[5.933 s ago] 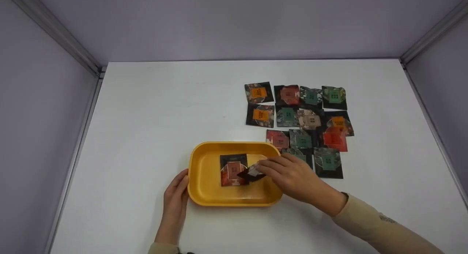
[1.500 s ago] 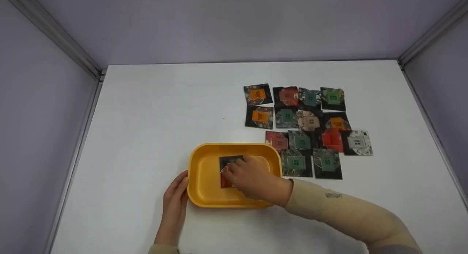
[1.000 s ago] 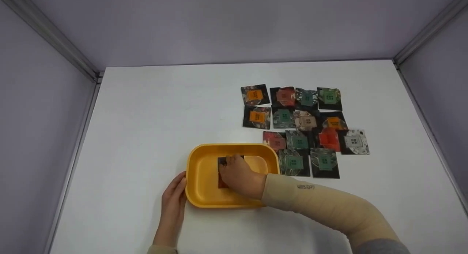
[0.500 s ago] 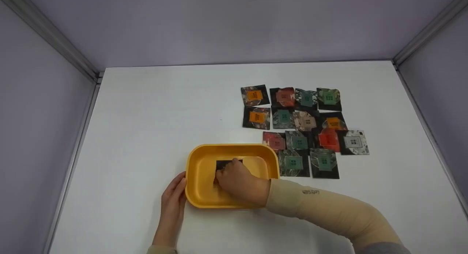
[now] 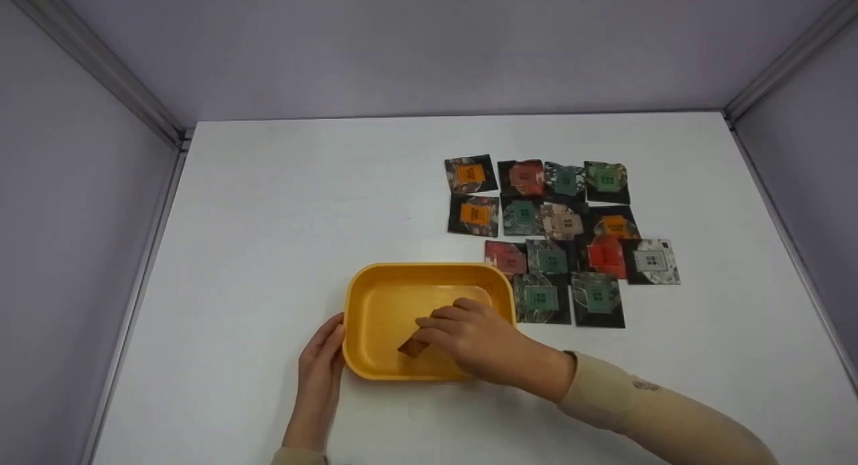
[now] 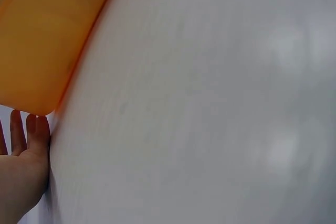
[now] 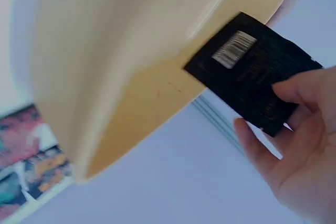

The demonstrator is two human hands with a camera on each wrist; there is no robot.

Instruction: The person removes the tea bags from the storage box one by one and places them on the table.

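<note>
A yellow tray point(image 5: 382, 311) sits near the front of the table. My left hand point(image 5: 322, 358) rests against its left end; in the left wrist view, the extended fingers of that hand point(image 6: 23, 166) touch the tray wall. Above the tray floor my right hand point(image 5: 482, 344) pinches a tea bag sachet point(image 5: 413, 346) between thumb and fingers. The right wrist view shows the sachet's black back with a white barcode point(image 7: 234, 49). Seen from the head, the hand covers most of this sachet, and only a reddish-brown corner shows.
Several tea bag sachets point(image 5: 526, 215) lie in rough rows on the white table point(image 5: 268, 217), behind and to the right of the tray. A sachet with a pale label point(image 5: 651, 261) ends one row at the right. Grey walls point(image 5: 429, 49) enclose the table.
Earlier, a pale-labelled sachet left the tray and joined the rows. My right hand then took hold of the red-labelled sachet lying in the tray and lifted it. The left hand stayed put.
</note>
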